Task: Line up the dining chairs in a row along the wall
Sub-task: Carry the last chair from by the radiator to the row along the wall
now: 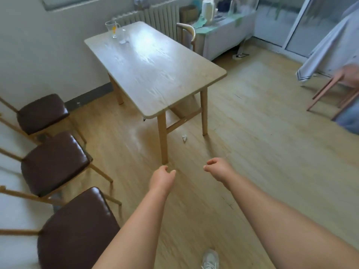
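Chairs, three with brown seats, stand side by side against the left wall point(38, 55): near chair point(77, 230), middle chair point(54, 162), far chair point(41, 113), backs to the wall and seats facing the room. Two more are out of the row. A curved chair point(186, 29) sits at the far end of the bench point(155, 70), by the radiator point(161, 16). A fifth chair point(326, 90) is at the right edge, only its slanted legs showing, blurred, beside another person; cannot tell who holds it. Left grip point(162, 178) and right grip point(217, 170) reach out over the floor, fingers loosely curled, pinching nothing. Judgement: row part done, and the step in hand is fetching the next chair. To do it well, walk round the bench, take the backrest in both grips and lift rather than drag. Set it beside an end chair, back to the wall, with matching gap and front edges in line. Keep clear of the glass point(112, 28) near the bench edge.
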Demonstrator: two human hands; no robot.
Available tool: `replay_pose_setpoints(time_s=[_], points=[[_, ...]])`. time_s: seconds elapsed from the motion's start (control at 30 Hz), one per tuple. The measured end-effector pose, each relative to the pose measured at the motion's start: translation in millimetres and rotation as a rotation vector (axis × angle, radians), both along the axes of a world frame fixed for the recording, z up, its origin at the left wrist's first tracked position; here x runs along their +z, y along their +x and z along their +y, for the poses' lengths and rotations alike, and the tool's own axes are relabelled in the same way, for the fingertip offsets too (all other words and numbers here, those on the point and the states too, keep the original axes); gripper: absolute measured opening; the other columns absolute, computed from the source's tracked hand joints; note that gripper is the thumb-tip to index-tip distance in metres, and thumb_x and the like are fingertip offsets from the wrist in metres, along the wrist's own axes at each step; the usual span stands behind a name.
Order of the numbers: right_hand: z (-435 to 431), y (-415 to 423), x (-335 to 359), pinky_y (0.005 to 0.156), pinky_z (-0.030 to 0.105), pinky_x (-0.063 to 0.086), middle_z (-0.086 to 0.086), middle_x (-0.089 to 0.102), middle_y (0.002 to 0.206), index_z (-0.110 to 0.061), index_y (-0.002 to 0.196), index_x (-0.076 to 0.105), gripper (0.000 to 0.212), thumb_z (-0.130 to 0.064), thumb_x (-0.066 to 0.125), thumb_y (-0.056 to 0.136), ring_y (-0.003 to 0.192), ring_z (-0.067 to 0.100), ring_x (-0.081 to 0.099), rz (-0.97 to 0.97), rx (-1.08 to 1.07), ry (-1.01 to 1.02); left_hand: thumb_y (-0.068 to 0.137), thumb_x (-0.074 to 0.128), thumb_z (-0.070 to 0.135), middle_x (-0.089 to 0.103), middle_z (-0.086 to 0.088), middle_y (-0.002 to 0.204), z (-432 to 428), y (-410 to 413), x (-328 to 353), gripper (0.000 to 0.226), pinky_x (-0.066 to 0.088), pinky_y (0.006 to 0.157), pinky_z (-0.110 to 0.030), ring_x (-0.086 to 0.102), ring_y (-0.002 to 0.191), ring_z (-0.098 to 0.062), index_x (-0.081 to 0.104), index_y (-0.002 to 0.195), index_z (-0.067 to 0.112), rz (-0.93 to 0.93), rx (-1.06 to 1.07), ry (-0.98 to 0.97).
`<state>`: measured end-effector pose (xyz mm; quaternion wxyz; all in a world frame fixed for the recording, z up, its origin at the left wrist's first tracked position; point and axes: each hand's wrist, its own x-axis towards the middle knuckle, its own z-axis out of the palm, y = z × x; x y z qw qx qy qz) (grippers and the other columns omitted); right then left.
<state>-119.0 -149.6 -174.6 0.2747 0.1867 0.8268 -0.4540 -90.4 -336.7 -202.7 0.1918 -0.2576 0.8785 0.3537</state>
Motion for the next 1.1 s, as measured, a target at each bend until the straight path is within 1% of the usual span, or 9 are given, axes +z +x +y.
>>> replay_pose_setpoints(time_s=[0.13,0.27,0.47,0.67,0.77,0.8,0.9,1.03,1.1], points=[[72.3,-37.5,8.5,0.098,0.038,0.045,0.01,0.059,0.131,-0.012,0.127,0.06,0.04,-0.024,0.063,0.09,0.118,0.028,0.055,0.008,-0.08,0.05,0.094,0.049,0.041,0.051,-0.006,0.142,72.1,-55.8,7.6,0.053,0.04,0.099,-0.033,0.049,0.127,-0.024,0.045,0.141,0.016,0.014,-0.107,0.011],[114.3,-83.4,10.8,0.095,0.04,0.047,0.01,0.062,0.125,-0.013,0.119,0.064,0.034,-0.025,0.065,0.088,0.108,0.027,0.057,0.02,-0.146,0.043,0.093,0.047,0.045,0.049,-0.003,0.143,120.2,-107.7,13.8,0.055,0.044,0.096,-0.034,0.049,0.125,-0.022,0.043,0.141,0.02,0.034,-0.183,0.027],[152.7,-187.6,12.5,0.105,0.037,0.039,0.01,0.054,0.141,-0.015,0.136,0.055,0.052,-0.025,0.067,0.086,0.128,0.028,0.051,0.01,-0.144,0.028,0.093,0.048,0.044,0.05,-0.003,0.142,158.1,-214.9,10.3,0.055,0.045,0.096,-0.036,0.05,0.125,-0.022,0.041,0.142,0.021,0.048,-0.248,0.011],[203.1,-308.1,23.5,0.111,0.041,0.037,0.01,0.048,0.146,-0.017,0.141,0.049,0.059,-0.029,0.067,0.086,0.132,0.028,0.047,0.015,-0.153,0.048,0.094,0.045,0.044,0.048,-0.005,0.143,190.1,-343.2,11.6,0.056,0.043,0.092,-0.034,0.051,0.124,-0.022,0.039,0.144,0.018,0.031,-0.308,-0.024],[229.7,-358.2,31.0,0.108,0.039,0.038,0.009,0.048,0.146,-0.02,0.141,0.048,0.061,-0.033,0.067,0.085,0.131,0.027,0.048,0.031,-0.153,0.069,0.093,0.045,0.045,0.048,-0.004,0.143,211.5,-403.6,18.4,0.059,0.042,0.1,-0.04,0.05,0.125,-0.023,0.038,0.145,0.018,0.031,-0.358,-0.072],[239.5,-373.4,31.8,0.108,0.038,0.038,0.009,0.048,0.145,-0.02,0.141,0.048,0.062,-0.034,0.068,0.085,0.13,0.027,0.049,0.04,-0.158,0.077,0.093,0.045,0.045,0.049,-0.005,0.142,220.0,-423.2,20.2,0.059,0.043,0.099,-0.042,0.05,0.125,-0.024,0.039,0.144,0.017,0.036,-0.371,-0.084],[268.5,-412.4,33.3,0.106,0.037,0.039,0.007,0.048,0.145,-0.021,0.142,0.047,0.064,-0.035,0.068,0.083,0.129,0.025,0.049,0.047,-0.159,0.114,0.093,0.046,0.044,0.052,-0.007,0.139,251.3,-477.1,23.6,0.059,0.047,0.093,-0.036,0.052,0.122,-0.024,0.039,0.144,0.015,0.041,-0.403,-0.077],[313.8,-481.2,28.1,0.095,0.032,0.041,0.007,0.05,0.143,-0.022,0.141,0.047,0.064,-0.033,0.068,0.082,0.125,0.025,0.052,0.039,-0.143,0.178,0.093,0.048,0.046,0.05,-0.007,0.142,297.3,-552.4,16.8,0.062,0.041,0.1,-0.036,0.049,0.127,-0.025,0.037,0.145,0.015,0.033,-0.427,-0.069],[335.0,-523.3,24.9,0.095,0.032,0.041,0.007,0.05,0.143,-0.021,0.142,0.047,0.064,-0.032,0.067,0.082,0.125,0.026,0.052,0.049,-0.12,0.181,0.093,0.048,0.047,0.048,-0.007,0.144,317.4,-591.7,12.5,0.062,0.04,0.1,-0.036,0.048,0.129,-0.025,0.037,0.145,0.015,0.043,-0.426,-0.068]])
